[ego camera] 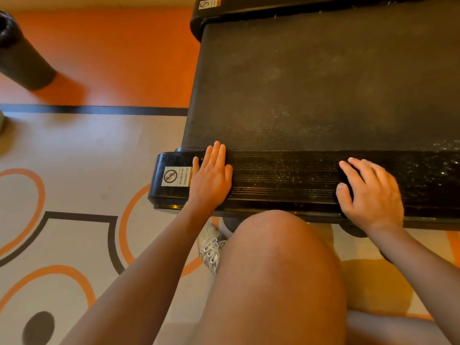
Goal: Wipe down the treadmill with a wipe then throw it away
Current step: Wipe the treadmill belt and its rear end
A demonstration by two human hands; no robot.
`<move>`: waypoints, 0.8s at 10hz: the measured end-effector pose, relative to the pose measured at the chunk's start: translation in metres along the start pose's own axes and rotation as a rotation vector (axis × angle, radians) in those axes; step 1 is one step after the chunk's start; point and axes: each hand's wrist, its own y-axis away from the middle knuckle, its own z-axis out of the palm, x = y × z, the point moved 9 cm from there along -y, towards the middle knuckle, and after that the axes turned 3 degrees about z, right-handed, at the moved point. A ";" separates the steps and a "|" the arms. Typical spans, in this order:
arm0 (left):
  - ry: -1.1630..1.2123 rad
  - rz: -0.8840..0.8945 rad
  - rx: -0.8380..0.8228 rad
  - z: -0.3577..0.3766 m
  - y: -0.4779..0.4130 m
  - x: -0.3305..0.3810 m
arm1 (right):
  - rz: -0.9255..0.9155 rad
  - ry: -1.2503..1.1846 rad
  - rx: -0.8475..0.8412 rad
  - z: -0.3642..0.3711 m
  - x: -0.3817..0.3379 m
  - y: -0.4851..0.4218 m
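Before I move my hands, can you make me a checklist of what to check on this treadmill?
1. Wipe under the right hand: cannot tell. Its fingers bend over a dark patch, but no wipe plainly shows.
2. Left hand steady: ok. It lies flat on the black ribbed treadmill side rail.
3. Rail clean: not ok. White specks dot it beyond the right hand.
4. Black textured treadmill belt clean: not ok. Pale dusty smudges show.
5. Somewhere to throw the wipe: ok, probably. A tall black round container, likely a bin, stands on the orange floor to the left.
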 end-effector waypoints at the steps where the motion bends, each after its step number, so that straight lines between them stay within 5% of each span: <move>1: 0.013 -0.011 0.015 0.003 0.007 0.001 | -0.008 0.002 0.006 0.001 0.002 0.000; 3: -0.026 -0.037 0.062 0.010 0.076 0.000 | -0.018 -0.014 0.022 0.003 0.001 0.002; 6: 0.003 -0.052 0.022 0.003 0.005 0.001 | -0.020 -0.021 0.040 0.005 0.005 0.002; 8: 0.063 -0.023 0.076 0.007 0.073 0.002 | -0.022 -0.023 0.053 0.005 0.005 0.003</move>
